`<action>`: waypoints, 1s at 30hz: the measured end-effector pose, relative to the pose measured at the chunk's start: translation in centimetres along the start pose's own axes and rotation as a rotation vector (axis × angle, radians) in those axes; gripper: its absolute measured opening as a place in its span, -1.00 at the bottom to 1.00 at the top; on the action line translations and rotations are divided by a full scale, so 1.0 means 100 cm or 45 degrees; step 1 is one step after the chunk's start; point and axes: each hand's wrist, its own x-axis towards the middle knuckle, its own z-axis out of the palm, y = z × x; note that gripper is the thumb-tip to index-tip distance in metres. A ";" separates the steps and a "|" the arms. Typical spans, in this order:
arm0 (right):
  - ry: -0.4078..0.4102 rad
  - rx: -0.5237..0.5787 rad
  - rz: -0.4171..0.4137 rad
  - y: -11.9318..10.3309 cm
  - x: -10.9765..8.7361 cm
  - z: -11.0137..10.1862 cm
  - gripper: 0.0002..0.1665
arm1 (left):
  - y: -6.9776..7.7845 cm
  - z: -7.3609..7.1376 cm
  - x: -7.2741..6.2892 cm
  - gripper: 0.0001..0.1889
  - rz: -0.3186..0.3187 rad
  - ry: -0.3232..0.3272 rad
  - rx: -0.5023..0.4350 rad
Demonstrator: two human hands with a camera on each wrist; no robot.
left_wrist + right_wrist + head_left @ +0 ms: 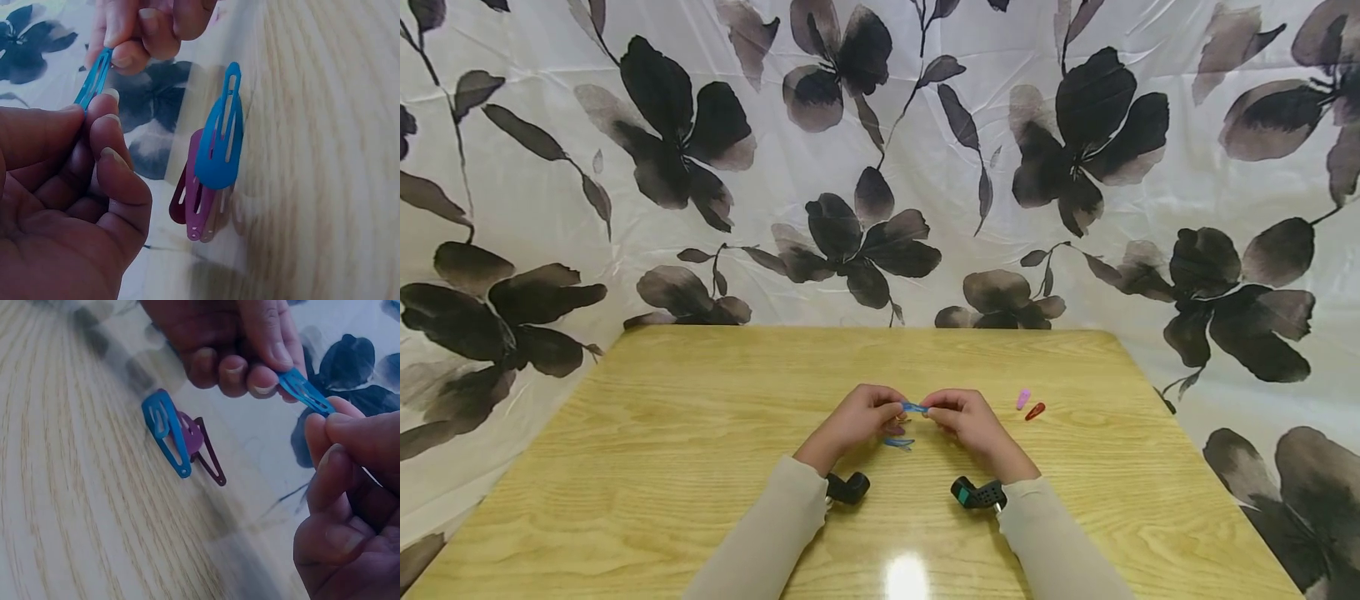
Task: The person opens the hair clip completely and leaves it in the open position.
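Note:
Between my two hands is a blue snap hair clip (915, 407), held up off the table. My left hand (867, 419) pinches one end of it between thumb and fingertips. The other end is pinched by my right hand (967, 423). Just below the hands lies a small heap of clips. On top of it is another blue hair clip (219, 147), which looks sprung open in the right wrist view. A purple hair clip (199, 209) sits partly under it, and a dark red hair clip (210, 456) sticks out beyond.
Right of my right hand, a pink hair clip (1023, 399) and a red hair clip (1035, 412) lie side by side on the wooden table (700, 417). A flowered cloth (970, 208) hangs behind the table's far edge.

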 end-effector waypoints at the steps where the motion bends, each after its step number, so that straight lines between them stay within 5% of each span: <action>1: -0.011 -0.001 -0.001 0.000 0.000 0.000 -0.76 | 0.000 0.000 0.000 -0.77 0.001 -0.001 -0.002; 30: 0.050 0.055 0.060 0.000 0.000 -0.001 -0.80 | -0.003 0.002 0.000 -0.79 0.028 0.057 0.036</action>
